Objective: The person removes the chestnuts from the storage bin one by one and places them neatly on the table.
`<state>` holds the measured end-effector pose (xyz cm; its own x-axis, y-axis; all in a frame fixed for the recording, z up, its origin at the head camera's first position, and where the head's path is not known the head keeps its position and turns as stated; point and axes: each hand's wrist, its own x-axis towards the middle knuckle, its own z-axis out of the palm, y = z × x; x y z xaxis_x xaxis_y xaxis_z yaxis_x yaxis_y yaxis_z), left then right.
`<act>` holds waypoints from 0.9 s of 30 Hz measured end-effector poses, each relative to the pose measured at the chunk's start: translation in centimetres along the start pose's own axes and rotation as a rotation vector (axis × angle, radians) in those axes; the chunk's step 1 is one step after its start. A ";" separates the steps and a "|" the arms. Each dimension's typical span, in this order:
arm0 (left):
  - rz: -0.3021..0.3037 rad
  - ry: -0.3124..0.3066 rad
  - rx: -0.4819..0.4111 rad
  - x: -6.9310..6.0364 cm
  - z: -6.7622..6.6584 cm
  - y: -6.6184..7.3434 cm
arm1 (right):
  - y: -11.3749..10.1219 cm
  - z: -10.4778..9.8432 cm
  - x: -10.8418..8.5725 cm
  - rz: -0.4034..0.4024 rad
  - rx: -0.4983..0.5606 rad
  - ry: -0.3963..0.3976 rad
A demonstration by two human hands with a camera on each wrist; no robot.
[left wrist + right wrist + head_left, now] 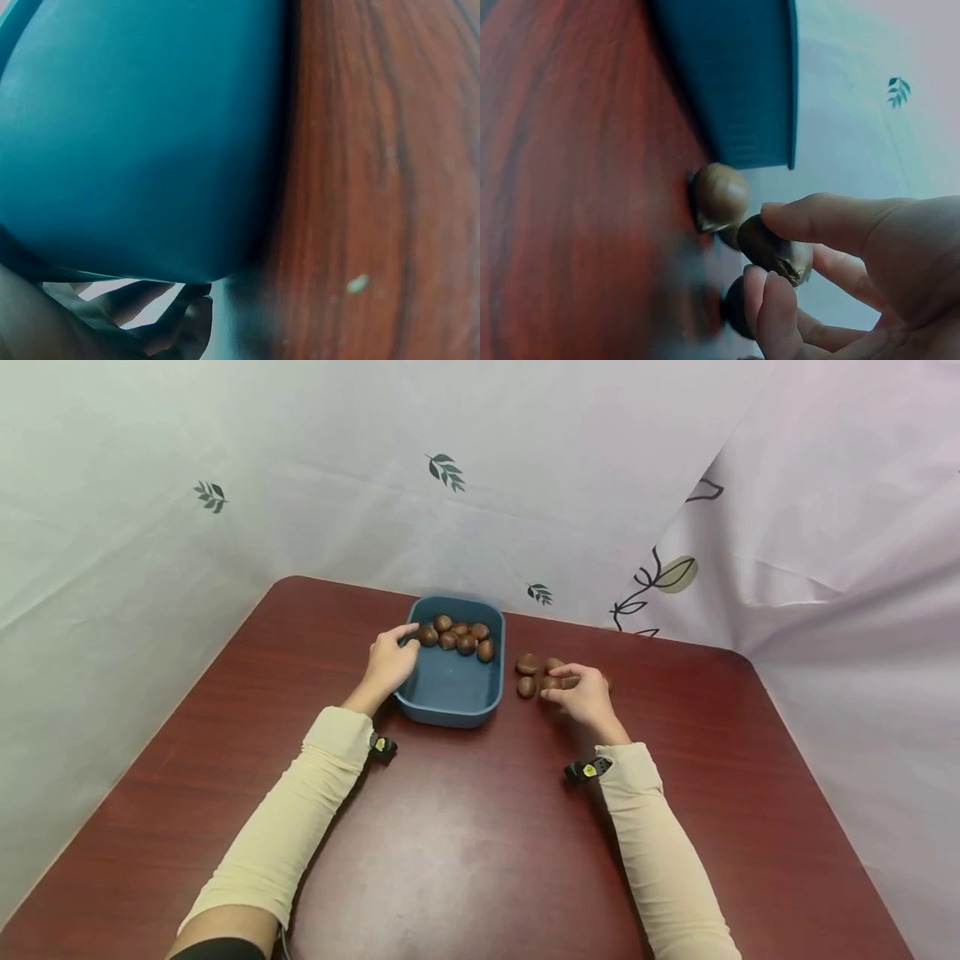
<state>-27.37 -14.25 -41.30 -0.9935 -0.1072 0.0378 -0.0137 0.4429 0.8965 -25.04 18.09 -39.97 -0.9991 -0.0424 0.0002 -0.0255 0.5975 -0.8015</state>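
A blue plastic box (450, 689) stands on the table with several brown chestnuts (467, 644) gathered toward its far end. At its left side, my left hand (390, 662) holds the rim. In the left wrist view the fingers (196, 326) curl by the outside of the wall, partly hidden. To the right of the box, my right hand (587, 695) pinches one chestnut (769, 247) between thumb and fingertips. Close by lie more loose chestnuts, among them one nearer the box (527, 664) and one in front of it (527, 687). Others are partly covered by the hand.
The dark red wooden table (450, 843) reaches back to a pale cloth (345, 510) with leaf prints, which hangs behind and along the sides. A black wrist camera (382, 748) sits at the left cuff, another (585, 771) at the right.
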 end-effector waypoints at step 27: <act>0.007 -0.011 -0.004 0.0 -0.2 0.1 | 1.2 1.1 0.3 -0.113 -0.190 0.096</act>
<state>-27.35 -14.40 -41.13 -0.9948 -0.0940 0.0394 -0.0060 0.4396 0.8982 -25.29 17.92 -41.55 -0.9880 -0.0467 0.1472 -0.1339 0.7339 -0.6660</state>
